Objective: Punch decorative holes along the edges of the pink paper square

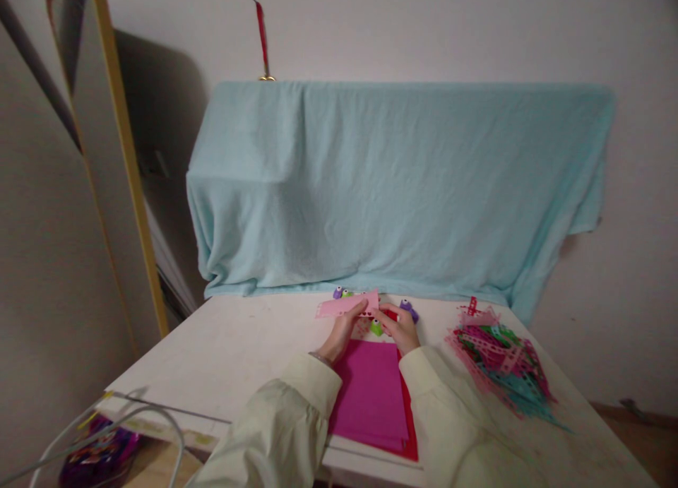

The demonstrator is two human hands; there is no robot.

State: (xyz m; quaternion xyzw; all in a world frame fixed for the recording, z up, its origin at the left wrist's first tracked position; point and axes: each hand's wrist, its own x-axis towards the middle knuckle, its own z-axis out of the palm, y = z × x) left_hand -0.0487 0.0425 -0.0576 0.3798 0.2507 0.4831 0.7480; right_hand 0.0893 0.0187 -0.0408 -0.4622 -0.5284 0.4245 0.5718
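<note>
My left hand [344, 330] pinches a light pink paper strip [342, 306] with a row of punched holes, held just above the white table [233, 354]. My right hand [401, 328] grips a small green punch [376, 326] at the strip's right end. Both hands hover over a stack of magenta paper [371, 393] lying on red sheets [409, 421]. A purple punch [409, 308] sits just behind my right hand. Two more small punches, purple [337, 292] and green [347, 293], lie behind the strip.
A heap of punched paper strips [501, 368] in pink, red, teal and green lies at the right of the table. A light blue cloth [397, 184] drapes something large behind the table. A framed board [121, 142] leans at left. White cables [106, 417] hang off the front left corner.
</note>
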